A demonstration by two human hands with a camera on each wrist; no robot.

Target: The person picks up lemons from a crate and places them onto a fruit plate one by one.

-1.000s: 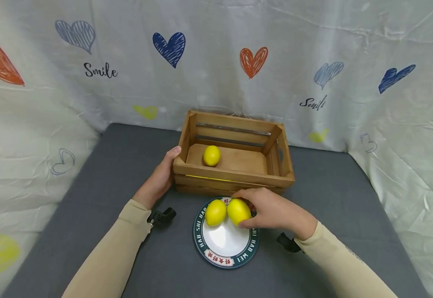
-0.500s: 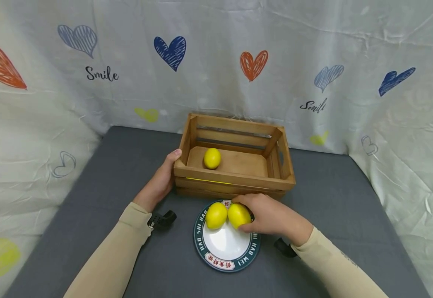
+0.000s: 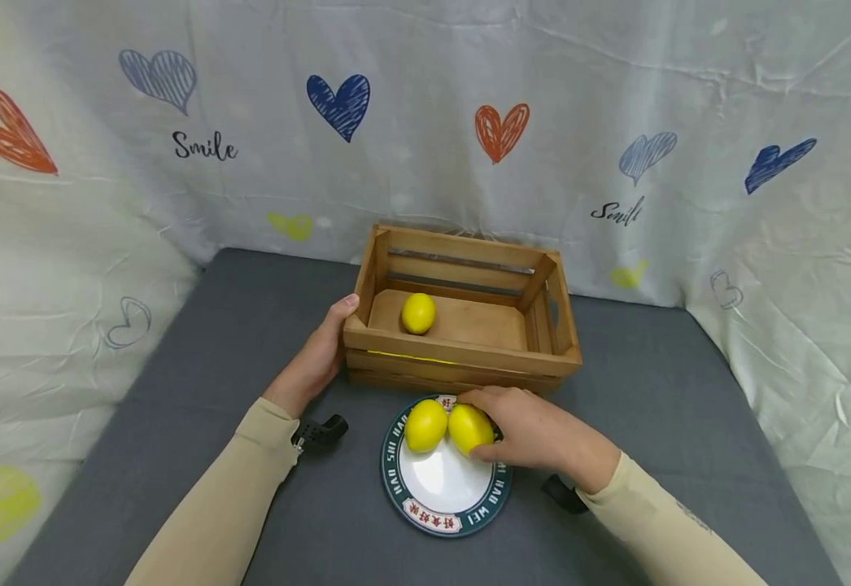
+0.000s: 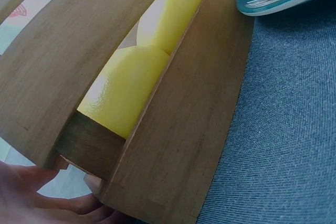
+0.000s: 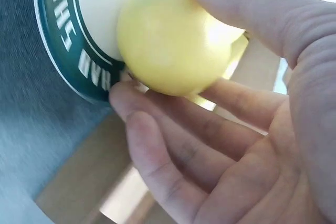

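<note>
My left hand grips the left end of a slatted wooden crate, its thumb up at the rim. In the left wrist view, two yellow lemons show through the gap between the front slats. From above, one lemon is visible inside the crate. A round plate with a dark green lettered rim lies just in front. Two lemons sit side by side on it. My right hand holds the right one between thumb and fingers; the left one is untouched.
A dark grey cloth covers the table. Behind and at both sides hangs a pale curtain printed with hearts and words. The crate stands near the table's back edge. A black strap is on the left wrist.
The whole scene sits slightly lower in the head view. Both hands, the crate and the lemons otherwise keep their places.
</note>
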